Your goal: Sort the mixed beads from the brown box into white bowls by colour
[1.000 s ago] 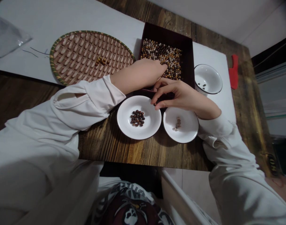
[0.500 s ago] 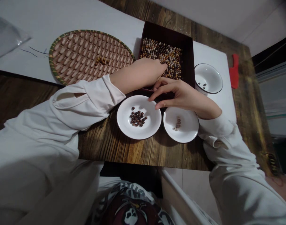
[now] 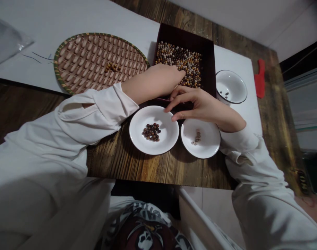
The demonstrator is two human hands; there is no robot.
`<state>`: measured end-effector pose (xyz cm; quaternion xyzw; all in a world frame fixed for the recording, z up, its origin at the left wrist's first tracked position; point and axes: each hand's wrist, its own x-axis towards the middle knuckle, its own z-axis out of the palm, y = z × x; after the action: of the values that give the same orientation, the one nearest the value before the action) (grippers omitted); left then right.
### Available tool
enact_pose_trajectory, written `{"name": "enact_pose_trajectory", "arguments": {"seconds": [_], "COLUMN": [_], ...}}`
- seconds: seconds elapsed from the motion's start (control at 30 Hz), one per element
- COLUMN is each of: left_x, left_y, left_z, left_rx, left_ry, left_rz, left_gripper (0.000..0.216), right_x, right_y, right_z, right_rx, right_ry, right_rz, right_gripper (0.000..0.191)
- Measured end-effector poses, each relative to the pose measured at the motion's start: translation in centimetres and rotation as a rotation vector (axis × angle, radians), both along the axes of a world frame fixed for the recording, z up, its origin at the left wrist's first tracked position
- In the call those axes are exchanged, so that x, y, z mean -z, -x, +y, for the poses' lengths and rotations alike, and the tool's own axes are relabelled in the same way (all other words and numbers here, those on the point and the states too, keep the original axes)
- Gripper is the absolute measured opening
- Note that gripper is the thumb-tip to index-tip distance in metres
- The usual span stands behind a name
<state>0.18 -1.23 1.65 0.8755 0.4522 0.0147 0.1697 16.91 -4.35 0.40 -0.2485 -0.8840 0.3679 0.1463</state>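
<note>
My left hand (image 3: 167,77) reaches over the near edge of a dark red box (image 3: 208,66) that holds many mixed beads (image 3: 176,57). Its fingers point down, mostly hidden behind the hand, so what they hold does not show. Just to its right, my right hand (image 3: 193,103) hangs over the rim of a white plate (image 3: 137,143), thumb and fingers apart with nothing seen between them. Dark brown beads (image 3: 151,132) lie clustered in that plate. A second white plate (image 3: 207,147), partly under my right hand, holds several pale beads (image 3: 197,137).
Left of the box is an oval woven tray (image 3: 88,59) with several yellow-brown beads (image 3: 112,67). At the right stands a white bowl (image 3: 233,85) with a few dark beads, near a red object (image 3: 259,80). A clear plastic bag (image 3: 7,40) lies far left. The wooden table's (image 3: 153,170) front edge is close.
The dark beads in the left plate have shifted; the one lying apart at the upper left is no longer separate from the cluster. Both hands stay almost in place.
</note>
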Motion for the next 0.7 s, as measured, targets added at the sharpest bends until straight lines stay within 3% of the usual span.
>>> {"name": "enact_pose_trajectory", "arguments": {"seconds": [0.5, 0.7], "left_x": [-0.39, -0.73], "left_y": [-0.04, -0.28], "left_z": [-0.23, -0.5], "left_rx": [0.072, 0.025], "left_ry": [-0.086, -0.032], "left_rz": [0.117, 0.11], "left_gripper": [0.043, 0.04], "right_x": [-0.15, -0.73], "right_y": [0.05, 0.26], "right_z": [-0.12, -0.5], "right_rx": [-0.01, 0.071], "right_ry": [-0.007, 0.118], "right_rz": [0.012, 0.076], "right_gripper": [0.026, 0.026]}}
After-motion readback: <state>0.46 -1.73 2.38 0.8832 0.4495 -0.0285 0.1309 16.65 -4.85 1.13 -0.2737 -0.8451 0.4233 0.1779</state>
